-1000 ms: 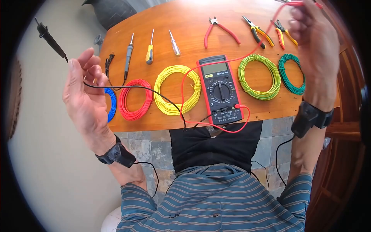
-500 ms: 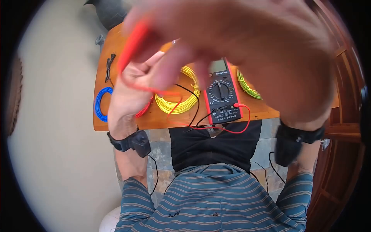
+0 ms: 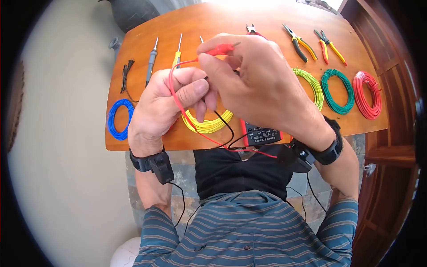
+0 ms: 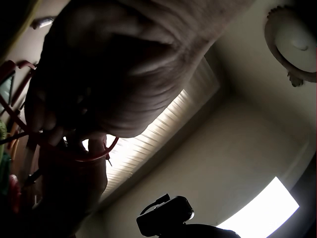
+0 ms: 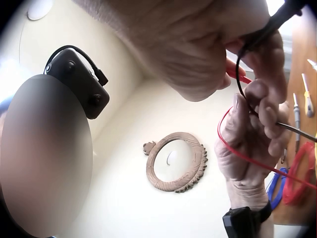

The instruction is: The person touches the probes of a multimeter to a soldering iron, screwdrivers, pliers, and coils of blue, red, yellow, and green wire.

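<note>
My right hand (image 3: 262, 78) pinches a red test probe (image 3: 221, 49), its metal tip pointing right, above the middle of the table. A black test probe (image 5: 271, 27) is held in the same hand, as the right wrist view shows. Just left of it, my left hand (image 3: 153, 104) pinches the black lead (image 5: 239, 74) between thumb and fingers. The red lead (image 3: 180, 104) loops down across the left hand. Below the right hand lies a red and black multimeter (image 3: 263, 137), mostly hidden. In the left wrist view both hands are dark against the light.
On the wooden table (image 3: 213, 20) lie coils of blue wire (image 3: 112, 120), yellow wire (image 3: 207, 125), green wire (image 3: 327, 95) and red wire (image 3: 360, 100). Behind them are a soldering iron (image 3: 152, 60), a screwdriver (image 3: 177, 58), long-nose pliers (image 3: 296, 42) and more pliers (image 3: 324, 42).
The hands were wide apart, with the black probe dangling at the left and the red lead raised at the right. My right hand has swung left, and both hands now meet over the table.
</note>
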Demonstrator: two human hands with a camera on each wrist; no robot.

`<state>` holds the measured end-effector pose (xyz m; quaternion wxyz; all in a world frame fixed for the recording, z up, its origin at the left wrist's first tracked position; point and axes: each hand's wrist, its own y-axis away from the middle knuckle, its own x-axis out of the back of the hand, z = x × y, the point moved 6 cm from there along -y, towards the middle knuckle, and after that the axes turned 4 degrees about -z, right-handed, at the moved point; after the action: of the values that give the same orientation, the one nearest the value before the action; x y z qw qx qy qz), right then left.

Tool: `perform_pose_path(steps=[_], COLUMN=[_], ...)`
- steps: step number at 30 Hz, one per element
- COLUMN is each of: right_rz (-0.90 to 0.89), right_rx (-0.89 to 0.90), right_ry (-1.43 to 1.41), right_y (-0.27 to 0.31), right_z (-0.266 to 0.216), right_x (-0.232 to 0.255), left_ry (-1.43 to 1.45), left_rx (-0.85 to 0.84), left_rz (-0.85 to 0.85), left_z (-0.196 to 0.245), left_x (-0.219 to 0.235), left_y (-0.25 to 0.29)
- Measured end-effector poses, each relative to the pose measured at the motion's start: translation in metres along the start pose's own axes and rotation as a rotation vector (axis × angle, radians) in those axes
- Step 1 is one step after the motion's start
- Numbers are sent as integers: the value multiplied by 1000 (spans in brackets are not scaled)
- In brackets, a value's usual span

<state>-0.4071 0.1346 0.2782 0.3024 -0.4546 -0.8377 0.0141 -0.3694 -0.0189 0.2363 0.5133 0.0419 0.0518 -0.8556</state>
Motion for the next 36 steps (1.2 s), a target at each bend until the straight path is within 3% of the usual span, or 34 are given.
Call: perform_pose_path(steps=[6, 8, 9, 11, 12, 14, 15, 17, 19, 21, 25, 27, 30, 33, 34, 36], right_rz=[49, 157, 159, 169, 167, 157, 151, 98, 121, 153, 142, 157, 38, 224, 388, 553], right_rx=[-86, -116, -121, -110, -110, -117, -116, -130, -87, -52, -117, -156, 139, 49, 70, 91], right_ry=[52, -7, -6, 27, 27, -3, -6, -8, -70, -126, -384, -499, -369, -362, -286, -208], right_y=[4, 0, -2, -4, -5, -6, -6, -5, -4, -3, 0, 5, 7, 2, 7, 17], right_z=[11, 16, 19, 21, 20, 16, 11, 1, -3, -5, -9, -9, -13, 7, 1, -9], right_x=[0, 6, 8, 9, 8, 4, 3, 1, 0, 3, 2, 10, 27, 36, 57, 87], left_ry=[109, -137, -134, -452, -451, -733, -734, -991, -1018, -501, -335, -391, -419, -297, -170, 48], left_rx=[-36, -17, -14, -224, -223, -414, -411, -474, -394, -381, -332, -314, -342, -471, -504, -551], left_rz=[118, 381, 378, 765, 766, 718, 723, 530, 486, 488, 438, 437, 436, 451, 427, 394], left_z=[-5, 1, 3, 25, 28, 48, 48, 50, 45, 31, 31, 32, 37, 47, 56, 67], left_x=[11, 24, 21, 25, 18, -11, -15, -38, -40, -31, -38, -35, -27, -6, -3, 5], left_y=[6, 12, 13, 33, 37, 43, 40, 26, 19, 15, 17, 22, 33, 53, 59, 74])
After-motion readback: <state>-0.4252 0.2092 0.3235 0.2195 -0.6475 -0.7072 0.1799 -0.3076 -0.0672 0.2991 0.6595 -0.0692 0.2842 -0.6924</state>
